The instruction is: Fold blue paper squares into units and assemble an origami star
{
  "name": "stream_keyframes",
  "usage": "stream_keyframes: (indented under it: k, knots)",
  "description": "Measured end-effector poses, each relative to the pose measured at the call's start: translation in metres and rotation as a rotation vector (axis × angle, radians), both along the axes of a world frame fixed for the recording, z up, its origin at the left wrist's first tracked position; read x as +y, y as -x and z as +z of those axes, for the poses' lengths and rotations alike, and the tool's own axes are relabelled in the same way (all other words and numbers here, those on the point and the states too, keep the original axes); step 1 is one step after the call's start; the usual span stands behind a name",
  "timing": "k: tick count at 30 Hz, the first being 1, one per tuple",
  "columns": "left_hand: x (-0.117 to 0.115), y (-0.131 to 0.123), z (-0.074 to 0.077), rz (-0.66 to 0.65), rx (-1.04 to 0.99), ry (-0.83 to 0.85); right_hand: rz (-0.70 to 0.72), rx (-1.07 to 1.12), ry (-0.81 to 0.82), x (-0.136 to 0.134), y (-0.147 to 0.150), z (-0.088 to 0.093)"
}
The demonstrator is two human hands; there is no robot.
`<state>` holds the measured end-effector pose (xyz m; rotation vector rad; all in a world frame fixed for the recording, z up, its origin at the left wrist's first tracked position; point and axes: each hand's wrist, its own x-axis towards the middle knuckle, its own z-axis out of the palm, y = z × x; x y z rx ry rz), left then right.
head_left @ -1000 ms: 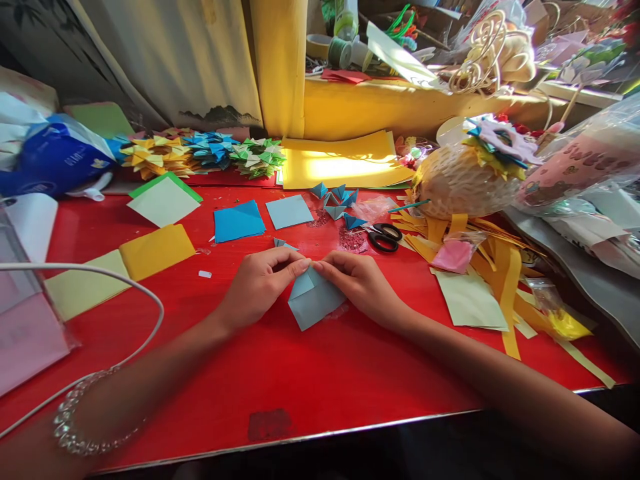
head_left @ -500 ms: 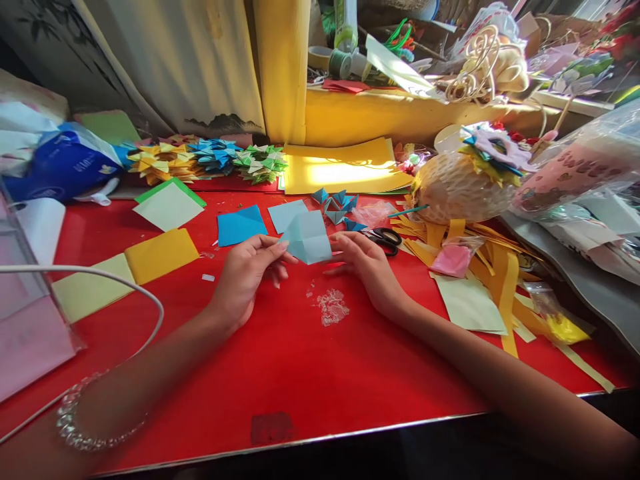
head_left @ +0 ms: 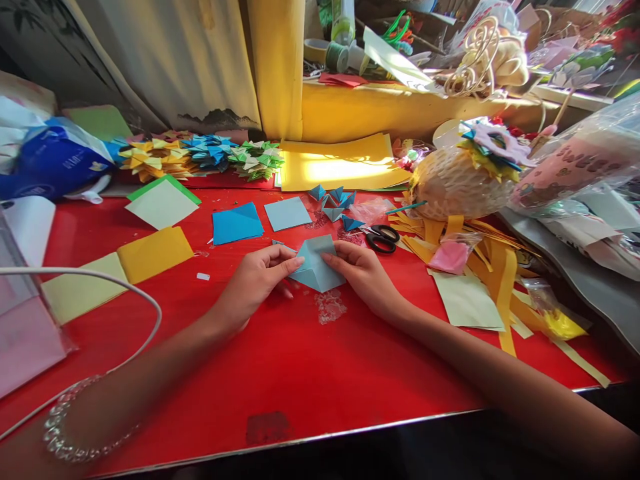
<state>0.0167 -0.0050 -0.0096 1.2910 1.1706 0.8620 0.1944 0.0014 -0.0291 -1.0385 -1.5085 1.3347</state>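
L hand [head_left: 256,279] & R hand [head_left: 367,277], each nearly closed, pinched lt-blue paper [head_left: 320,260] betw. them; crisp crease prob. needed its corners matched.

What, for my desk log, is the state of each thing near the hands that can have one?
Light-blue angular paper piece, held, partly folded
Left hand, pinching its edge
Right hand, pinching its edge
Bright-blue square paper stack, flat
Pale-blue square paper, flat
Small blue triangular paper pieces, folded
Black-handled scissors, lying flat, blades unclear

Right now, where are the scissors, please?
In the head view, the scissors lie right of centre, beyond the right hand, beside a folded blue piece.
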Motion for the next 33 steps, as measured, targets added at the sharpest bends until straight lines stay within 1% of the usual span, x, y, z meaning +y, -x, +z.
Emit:
stream_keyframes:
  k: [4, 8, 11, 13, 17, 21, 23, 25, 28, 30, 33]
  knots:
    - [0.0001, 0.0001, -0.0021, 0.031, -0.022, -0.027, -0.004, -0.155, -0.099, -0.0015, -0.0011, 0.0021]
    - [0.0009, 0.0007, -0.0034, 0.074, -0.020, -0.061, 0.044, -0.168, -0.071, -0.0017, -0.0018, 0.0038]
    - [0.0011, 0.0013, -0.0038, 0.067, -0.012, -0.066, 0.056, -0.153, -0.057, -0.0025, -0.0016, 0.0043]
    - [0.0007, 0.0015, -0.0036, 0.063, -0.042, -0.040, 0.023, -0.146, -0.076, -0.0033, -0.0011, 0.0042]
    - [-0.0010, 0.0015, -0.0021, 0.064, -0.134, 0.008, -0.089, -0.139, -0.124, -0.0047, -0.0007, 0.0028]
    - [-0.0017, 0.0018, -0.0004, 0.050, -0.192, 0.079, -0.133, -0.161, -0.155, -0.0054, -0.0011, 0.0016]
    - [-0.0012, 0.0020, -0.0002, 0.051, -0.201, 0.088, -0.144, -0.136, -0.123, -0.0052, -0.0010, 0.0020]
    - [-0.0004, 0.0022, -0.0005, 0.049, -0.203, 0.088, -0.130, -0.072, -0.055, -0.0048, -0.0005, 0.0036]
    - [0.0004, 0.0022, -0.0008, 0.056, -0.176, 0.066, -0.024, 0.004, 0.065, -0.0042, 0.0008, 0.0072]
    - [0.0000, 0.0019, -0.0006, 0.059, -0.145, 0.041, 0.027, -0.011, 0.119, -0.0042, 0.0015, 0.0091]
    - [-0.0018, 0.0012, 0.0004, 0.053, -0.094, -0.022, 0.002, -0.043, 0.121, -0.0048, 0.0018, 0.0093]
